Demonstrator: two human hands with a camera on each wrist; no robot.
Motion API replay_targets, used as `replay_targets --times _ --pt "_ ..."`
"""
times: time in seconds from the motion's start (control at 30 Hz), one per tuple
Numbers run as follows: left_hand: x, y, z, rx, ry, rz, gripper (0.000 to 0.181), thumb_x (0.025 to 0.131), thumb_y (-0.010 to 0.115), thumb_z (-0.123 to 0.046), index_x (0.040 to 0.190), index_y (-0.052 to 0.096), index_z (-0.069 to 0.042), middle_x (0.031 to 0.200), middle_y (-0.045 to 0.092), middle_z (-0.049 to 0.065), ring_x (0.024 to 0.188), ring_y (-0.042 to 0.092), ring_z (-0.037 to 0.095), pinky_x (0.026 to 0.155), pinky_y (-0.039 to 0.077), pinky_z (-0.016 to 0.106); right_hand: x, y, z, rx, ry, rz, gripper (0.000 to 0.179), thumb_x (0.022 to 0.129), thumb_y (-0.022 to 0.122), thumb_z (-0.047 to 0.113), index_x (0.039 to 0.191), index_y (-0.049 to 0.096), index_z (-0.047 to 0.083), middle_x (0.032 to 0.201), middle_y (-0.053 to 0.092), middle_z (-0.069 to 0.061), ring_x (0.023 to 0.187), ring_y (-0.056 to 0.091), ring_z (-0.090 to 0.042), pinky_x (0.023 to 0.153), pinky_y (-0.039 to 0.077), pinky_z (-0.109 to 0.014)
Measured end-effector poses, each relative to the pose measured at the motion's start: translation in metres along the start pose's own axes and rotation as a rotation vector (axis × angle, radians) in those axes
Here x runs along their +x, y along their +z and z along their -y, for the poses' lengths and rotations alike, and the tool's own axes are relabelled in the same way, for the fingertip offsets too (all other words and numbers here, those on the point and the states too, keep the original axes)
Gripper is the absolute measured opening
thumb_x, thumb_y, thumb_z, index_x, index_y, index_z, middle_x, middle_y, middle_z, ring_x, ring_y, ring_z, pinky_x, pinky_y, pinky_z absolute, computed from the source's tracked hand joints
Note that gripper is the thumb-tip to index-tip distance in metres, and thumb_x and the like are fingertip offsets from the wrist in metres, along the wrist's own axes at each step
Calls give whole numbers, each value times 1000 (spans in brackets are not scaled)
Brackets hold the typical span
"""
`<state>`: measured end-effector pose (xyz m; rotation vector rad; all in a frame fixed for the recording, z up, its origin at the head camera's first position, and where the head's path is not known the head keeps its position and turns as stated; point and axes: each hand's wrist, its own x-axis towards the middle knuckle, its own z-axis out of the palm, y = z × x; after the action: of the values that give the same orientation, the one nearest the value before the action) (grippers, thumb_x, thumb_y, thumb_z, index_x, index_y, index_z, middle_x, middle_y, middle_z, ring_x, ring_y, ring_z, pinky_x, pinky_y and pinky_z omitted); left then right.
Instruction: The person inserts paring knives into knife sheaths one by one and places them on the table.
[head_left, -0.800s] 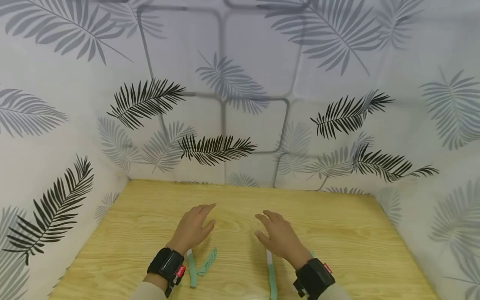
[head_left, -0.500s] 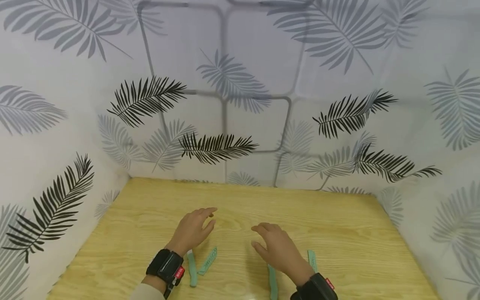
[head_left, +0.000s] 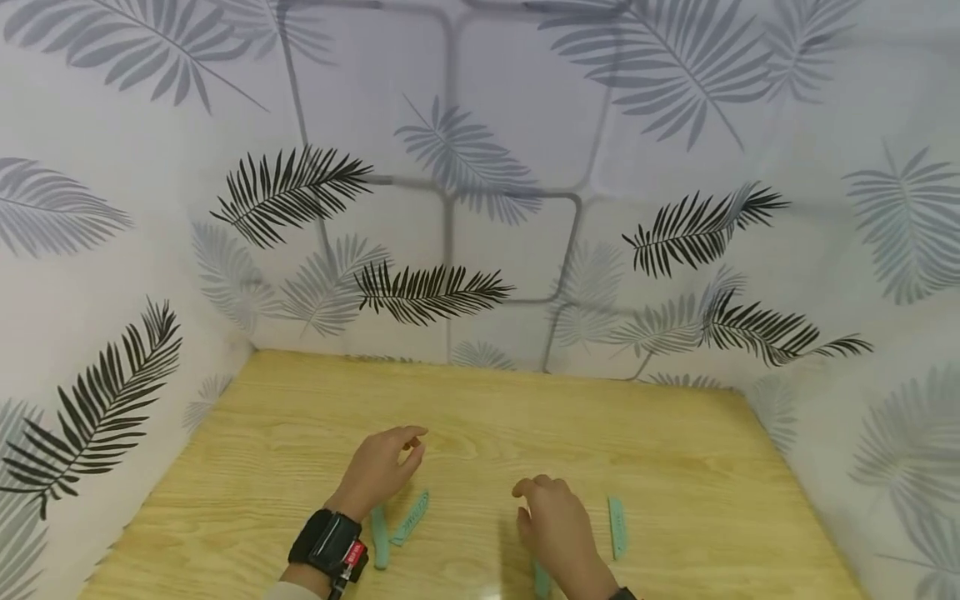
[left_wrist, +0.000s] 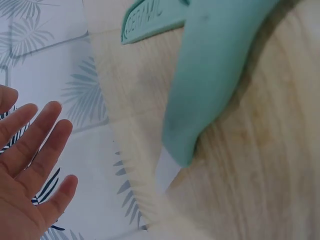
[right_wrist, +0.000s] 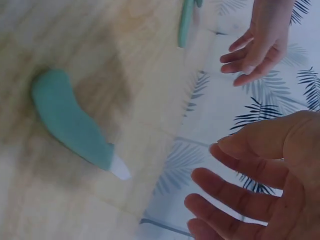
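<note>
Two small knives with mint-green handles and white blades lie on the wooden table. My left hand (head_left: 375, 471) hovers beyond the left knife (head_left: 379, 540), fingers spread and holding nothing, as the left wrist view shows. Beside that knife lies a green sheath (head_left: 410, 518) with raised lettering reading CERAMIC. Above the right knife (head_left: 542, 581) is my right hand (head_left: 557, 529), its fingers loosely bent with nothing in them; it covers most of that knife in the head view. The right wrist view shows the handle and a short piece of blade. A second green sheath (head_left: 617, 528) lies to its right.
The wood-grain table (head_left: 300, 417) runs back to a pale cloth backdrop (head_left: 510, 108) printed with feather leaves. More of this cloth encloses the left and right sides. Black camera bands sit on both wrists, with the left band (head_left: 330, 542) in plain sight.
My right hand has drawn back toward me over the right knife, uncovering the right sheath. My left hand has lowered a little, its fingers slightly more bent. Knives and sheaths have stayed in place.
</note>
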<state>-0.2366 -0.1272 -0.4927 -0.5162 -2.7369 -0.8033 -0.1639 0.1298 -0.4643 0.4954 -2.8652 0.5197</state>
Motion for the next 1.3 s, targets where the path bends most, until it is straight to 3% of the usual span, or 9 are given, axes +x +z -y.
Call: replay_targets --times 0.2,0.33,0.53,0.63,0.87,1.03,1.3 --pt "-8 0 5 2 -8 -26 24 93 64 -20 115 69 -11 94 70 -1 87 66 17 71 52 32 -4 15 -2 17 121 20 15 78 77 9 89 68 5 84 62 -9 67 50 -15 52 46 -22" --pt "-13 0 8 -15 -19 -19 22 93 64 -18 112 70 -11 87 70 -2 79 65 12 70 53 31 -5 19 -5 58 183 10 15 80 75 9 90 66 3 85 61 -10 70 53 -18 53 48 -23" --pt "-12 0 9 -32 -25 -21 21 93 64 -17 112 70 -10 81 67 -6 73 61 7 66 51 26 -1 25 -13 46 249 -18 35 80 78 20 99 62 -6 92 58 -17 81 58 -30 64 56 -35" --pt "-13 0 8 -46 -22 -15 21 93 63 -18 112 70 -10 83 68 -5 74 62 7 66 51 26 -1 30 -18 35 289 7 41 80 78 21 99 59 -10 91 56 -19 81 57 -30 64 55 -36" --pt "-19 5 8 -63 -14 24 22 95 60 -19 112 70 -10 89 69 -3 75 62 9 63 50 24 -5 31 -24 11 306 61 50 79 79 27 95 56 -14 86 56 -21 77 59 -34 69 55 -41" --pt "-25 6 10 -61 -38 60 22 96 59 -20 114 69 -10 90 68 -4 78 62 8 64 50 24 -5 34 -24 23 322 75 54 79 79 30 94 56 -17 79 55 -19 70 57 -31 60 53 -39" --pt "-45 4 8 -44 -46 53 21 95 60 -19 112 70 -11 89 69 -5 78 63 6 68 52 25 -7 47 -26 31 324 97 39 81 77 20 87 56 -13 75 54 -15 65 56 -25 58 52 -35"
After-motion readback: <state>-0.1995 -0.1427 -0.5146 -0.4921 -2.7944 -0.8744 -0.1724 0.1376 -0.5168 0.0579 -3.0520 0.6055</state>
